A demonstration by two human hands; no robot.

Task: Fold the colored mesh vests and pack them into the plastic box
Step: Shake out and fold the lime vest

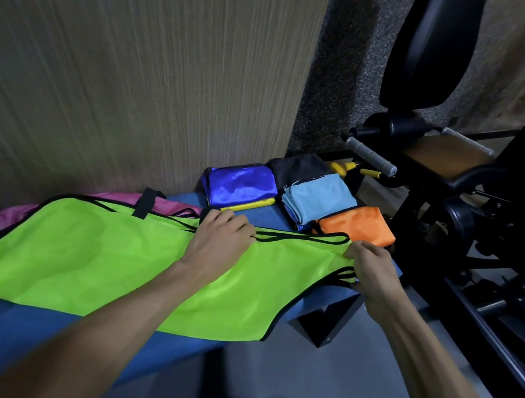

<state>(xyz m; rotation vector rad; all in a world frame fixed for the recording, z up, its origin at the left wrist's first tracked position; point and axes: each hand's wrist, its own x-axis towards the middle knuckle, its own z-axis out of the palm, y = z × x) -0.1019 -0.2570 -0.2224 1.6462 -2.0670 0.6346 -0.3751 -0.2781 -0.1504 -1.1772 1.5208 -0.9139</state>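
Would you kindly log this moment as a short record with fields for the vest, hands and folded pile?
vest in work: green vest, spread flat on the blue bench
left hand: pinching the black trim at the vest's far edge
right hand: pinching the vest's right end
folded pile: royal blue, light blue, orange, beyond the hands
underneath: pink vest
plastic box: not identifiable

A blue-topped desk stands against a wood-grain wall. A lime-green mesh vest lies spread flat across it, over a pink vest whose edge shows behind. At the far end sit folded vests: blue on yellow, light blue, orange, and what may be a black one.
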